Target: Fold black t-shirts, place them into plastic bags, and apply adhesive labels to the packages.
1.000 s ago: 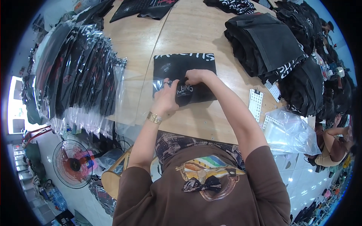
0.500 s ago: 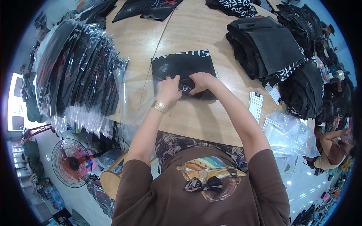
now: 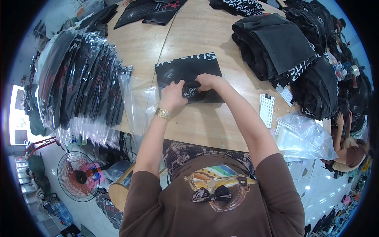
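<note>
A folded black garment (image 3: 183, 69) with white lettering along its far edge lies on the wooden table in front of me. Between my hands a small dark part with white print (image 3: 191, 91) is pulled up off it; whether this is a fold of the cloth or a separate piece I cannot tell. My left hand (image 3: 173, 95) is closed on the left end of that part, at the garment's near side. On the other end my right hand (image 3: 209, 82) pinches with thumb and fingers. A clear plastic bag (image 3: 136, 104) spreads beside my left hand, partly reaching the garment.
Bagged black garments (image 3: 83, 79) stand in a dense row at left. At right lies a pile of folded black garments (image 3: 276, 45), with white perforated strips (image 3: 267, 110) and clear plastic bags (image 3: 308, 136) nearer me. A fan (image 3: 79, 176) stands lower left; another person (image 3: 352, 152) is far right.
Both hands stay at the garment's near side and have bunched up the printed part between them, raising it slightly. The whole view has shifted a little.
</note>
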`<action>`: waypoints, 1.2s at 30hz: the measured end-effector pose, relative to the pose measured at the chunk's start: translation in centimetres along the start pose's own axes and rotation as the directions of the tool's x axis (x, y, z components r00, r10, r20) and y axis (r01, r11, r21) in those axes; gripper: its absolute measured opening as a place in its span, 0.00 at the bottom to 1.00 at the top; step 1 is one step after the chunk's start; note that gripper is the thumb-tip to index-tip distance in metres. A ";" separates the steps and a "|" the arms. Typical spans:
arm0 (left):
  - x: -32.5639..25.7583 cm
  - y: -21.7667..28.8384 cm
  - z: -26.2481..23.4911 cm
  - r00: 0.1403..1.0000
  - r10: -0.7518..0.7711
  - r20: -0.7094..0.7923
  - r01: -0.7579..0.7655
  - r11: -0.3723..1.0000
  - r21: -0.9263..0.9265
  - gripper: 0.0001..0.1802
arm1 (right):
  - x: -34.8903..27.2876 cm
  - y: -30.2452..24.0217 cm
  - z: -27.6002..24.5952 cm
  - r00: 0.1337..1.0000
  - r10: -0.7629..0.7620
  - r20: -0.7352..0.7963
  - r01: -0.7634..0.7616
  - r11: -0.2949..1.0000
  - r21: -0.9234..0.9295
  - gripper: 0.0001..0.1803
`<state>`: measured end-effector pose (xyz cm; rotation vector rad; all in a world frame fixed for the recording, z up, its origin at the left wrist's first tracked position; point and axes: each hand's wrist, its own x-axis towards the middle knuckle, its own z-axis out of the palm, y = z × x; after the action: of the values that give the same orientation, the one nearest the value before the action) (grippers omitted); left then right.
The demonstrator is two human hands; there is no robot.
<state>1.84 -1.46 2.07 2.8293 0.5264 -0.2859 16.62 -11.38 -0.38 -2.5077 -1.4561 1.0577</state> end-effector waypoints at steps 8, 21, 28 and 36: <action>-1.8 -4.7 -2.4 0.983 -0.037 -0.178 -0.075 0.809 -0.583 0.41 | -6.5 -1.8 2.2 0.924 -0.275 -0.267 0.257 0.961 -0.101 0.24; -1.7 -2.2 -16.3 0.394 -0.403 -0.826 -0.505 0.656 -0.561 0.15 | -12.8 -2.9 10.5 0.467 -0.642 -0.607 0.580 0.741 -0.338 0.11; 1.6 -2.2 -14.9 0.461 -0.643 -0.612 -0.794 0.010 -0.608 0.19 | -7.4 -3.8 10.2 0.524 -0.400 -0.752 0.289 0.914 -0.285 0.15; -0.9 -7.4 -3.3 0.576 -0.800 -0.168 -0.693 -0.368 -0.620 0.21 | -6.1 -3.5 5.3 0.976 0.024 -0.216 0.210 -0.350 0.913 0.41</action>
<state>-1.26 5.85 3.85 0.5458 0.6020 1.1936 8.95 -15.67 0.08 -0.9259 -0.1135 1.1374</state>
